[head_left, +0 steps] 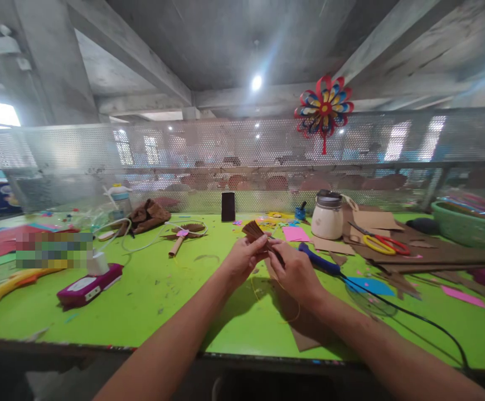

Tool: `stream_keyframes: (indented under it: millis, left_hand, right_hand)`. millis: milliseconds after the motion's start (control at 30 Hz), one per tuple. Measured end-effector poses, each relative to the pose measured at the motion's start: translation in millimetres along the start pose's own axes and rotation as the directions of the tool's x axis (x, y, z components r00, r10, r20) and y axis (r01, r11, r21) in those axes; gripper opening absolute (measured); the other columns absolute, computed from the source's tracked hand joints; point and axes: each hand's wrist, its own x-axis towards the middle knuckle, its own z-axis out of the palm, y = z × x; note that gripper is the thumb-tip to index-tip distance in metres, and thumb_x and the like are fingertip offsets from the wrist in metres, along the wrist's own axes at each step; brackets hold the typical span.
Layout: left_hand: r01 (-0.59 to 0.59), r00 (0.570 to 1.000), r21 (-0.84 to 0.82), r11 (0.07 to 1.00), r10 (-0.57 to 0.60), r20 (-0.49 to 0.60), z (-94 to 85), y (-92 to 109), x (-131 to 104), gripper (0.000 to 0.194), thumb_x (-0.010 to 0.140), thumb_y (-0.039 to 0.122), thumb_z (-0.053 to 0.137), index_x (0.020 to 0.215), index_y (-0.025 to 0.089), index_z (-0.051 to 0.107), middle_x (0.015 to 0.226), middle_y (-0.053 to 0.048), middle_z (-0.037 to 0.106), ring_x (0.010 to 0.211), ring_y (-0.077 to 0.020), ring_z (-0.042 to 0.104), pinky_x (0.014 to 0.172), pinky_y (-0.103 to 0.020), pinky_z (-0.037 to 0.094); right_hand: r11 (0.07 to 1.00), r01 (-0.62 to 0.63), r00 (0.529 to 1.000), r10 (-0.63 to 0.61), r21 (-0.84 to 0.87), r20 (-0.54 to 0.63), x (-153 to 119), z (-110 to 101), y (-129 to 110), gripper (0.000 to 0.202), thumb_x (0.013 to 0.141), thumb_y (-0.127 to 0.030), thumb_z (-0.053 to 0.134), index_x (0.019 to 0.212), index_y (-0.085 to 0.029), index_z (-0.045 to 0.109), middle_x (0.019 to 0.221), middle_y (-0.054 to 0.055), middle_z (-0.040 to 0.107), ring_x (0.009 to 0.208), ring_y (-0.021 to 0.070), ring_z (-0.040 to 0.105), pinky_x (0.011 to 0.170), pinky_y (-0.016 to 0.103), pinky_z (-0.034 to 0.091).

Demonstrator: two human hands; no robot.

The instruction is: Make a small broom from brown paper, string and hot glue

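Both my hands meet over the middle of the green table, closed on a fan-folded piece of brown paper (252,229). My left hand (242,257) pinches its pleats between thumb and fingers. The fingers of my right hand (295,267) grip the same folded paper close by, on its right side. A thin yellow string (296,317) hangs in a loop below my hands. Beneath my right hand a flat sheet of brown paper (305,338) lies on the table. Just beyond that hand rests a blue-handled tool (320,262) with a black cord.
Yellow and red scissors (378,244) lie on brown sheets at right, near a green basket (468,225). A white jar (326,216) and a phone (228,206) stand behind. To the left are a purple power strip (90,285) and a brown paper flower (182,233).
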Motion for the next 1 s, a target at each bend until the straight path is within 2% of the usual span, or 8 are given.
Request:
stream_keyframes:
  millis: [133, 233, 300, 400, 567, 733, 900, 1000]
  left_hand:
    - [0.051, 0.997, -0.047, 0.998, -0.053, -0.048, 3.6, -5, 2, 0.013, 0.076, 0.018, 0.067, 0.086, 0.010, 0.063, 0.089, -0.012, 0.071, 0.081, -0.0152, 0.064, 0.072, -0.024, 0.047]
    - [0.068, 0.994, -0.081, 0.994, -0.074, -0.077, 5.4, -7, 3, 0.007, 0.077, 0.013, 0.063, 0.083, 0.009, 0.063, 0.083, -0.011, 0.070, 0.074, -0.0135, 0.064, 0.068, -0.022, 0.048]
    - [0.058, 0.994, -0.085, 0.995, -0.066, -0.084, 5.3, -8, 4, 0.005, 0.077, 0.011, 0.062, 0.082, 0.009, 0.063, 0.079, -0.009, 0.069, 0.070, -0.0125, 0.063, 0.066, -0.022, 0.048]
    - [0.036, 0.997, -0.038, 0.999, -0.039, -0.073, 3.4, -7, 3, 0.007, 0.076, 0.012, 0.065, 0.081, 0.009, 0.064, 0.078, -0.009, 0.068, 0.070, -0.0140, 0.063, 0.068, -0.024, 0.049]
    - [0.059, 0.997, 0.064, 0.996, -0.055, -0.060, 1.1, -3, 2, 0.006, 0.075, 0.011, 0.065, 0.081, 0.009, 0.063, 0.077, -0.010, 0.068, 0.071, -0.0161, 0.064, 0.070, -0.028, 0.049]
    - [0.055, 0.995, 0.098, 0.994, -0.046, -0.090, 1.6, -2, 3, 0.007, 0.076, 0.006, 0.056, 0.078, 0.008, 0.062, 0.075, -0.010, 0.067, 0.067, -0.0152, 0.063, 0.072, -0.029, 0.049]
    - [0.046, 0.993, 0.072, 0.996, -0.038, -0.109, 3.5, 0, 2, 0.008, 0.071, 0.003, 0.057, 0.077, 0.009, 0.060, 0.076, -0.010, 0.067, 0.070, -0.0158, 0.062, 0.072, -0.029, 0.049]
    - [0.040, 0.992, 0.078, 0.996, -0.031, -0.120, 4.2, 1, 1, 0.010, 0.070, 0.003, 0.056, 0.077, 0.009, 0.060, 0.077, -0.011, 0.067, 0.069, -0.0159, 0.062, 0.071, -0.029, 0.049]
  right_hand:
    - [0.986, -0.005, 0.999, 0.011, -0.168, 0.032, -1, 3, 2, 0.020, 0.091, -0.022, 0.042, 0.094, -0.014, 0.060, 0.088, 0.010, 0.065, 0.078, 0.0206, 0.061, 0.072, 0.031, 0.045]
    - [0.978, -0.023, 0.998, 0.033, -0.206, 0.047, -1, 6, 3, 0.020, 0.090, -0.022, 0.042, 0.093, -0.014, 0.061, 0.088, 0.010, 0.066, 0.080, 0.0206, 0.061, 0.073, 0.031, 0.045]
    - [0.986, -0.059, 0.997, 0.066, -0.155, 0.040, -1, 7, 4, 0.020, 0.089, -0.023, 0.045, 0.095, -0.014, 0.061, 0.094, 0.011, 0.067, 0.085, 0.0215, 0.062, 0.076, 0.032, 0.045]
    - [0.990, -0.139, 0.990, 0.138, 0.025, 0.035, 1, 8, 7, 0.021, 0.087, -0.028, 0.049, 0.098, -0.017, 0.063, 0.099, 0.010, 0.068, 0.089, 0.0216, 0.062, 0.081, 0.034, 0.045]
    - [0.919, -0.263, 0.965, 0.251, 0.293, 0.079, 6, 5, 10, 0.026, 0.086, -0.034, 0.049, 0.088, -0.018, 0.070, 0.086, 0.007, 0.072, 0.079, 0.0204, 0.065, 0.075, 0.033, 0.048]
    - [0.849, -0.324, 0.946, 0.293, 0.417, 0.139, 8, 2, 12, 0.027, 0.083, -0.033, 0.052, 0.088, -0.016, 0.072, 0.086, 0.007, 0.073, 0.076, 0.0210, 0.065, 0.071, 0.034, 0.050]
    - [0.775, -0.401, 0.916, 0.354, 0.489, 0.190, 7, 3, 13, 0.032, 0.081, -0.037, 0.051, 0.090, -0.015, 0.072, 0.086, 0.007, 0.071, 0.073, 0.0217, 0.064, 0.060, 0.032, 0.051]
    - [0.750, -0.415, 0.909, 0.369, 0.515, 0.194, 7, 4, 12, 0.032, 0.080, -0.039, 0.052, 0.088, -0.015, 0.072, 0.090, 0.008, 0.071, 0.074, 0.0221, 0.064, 0.059, 0.033, 0.051]
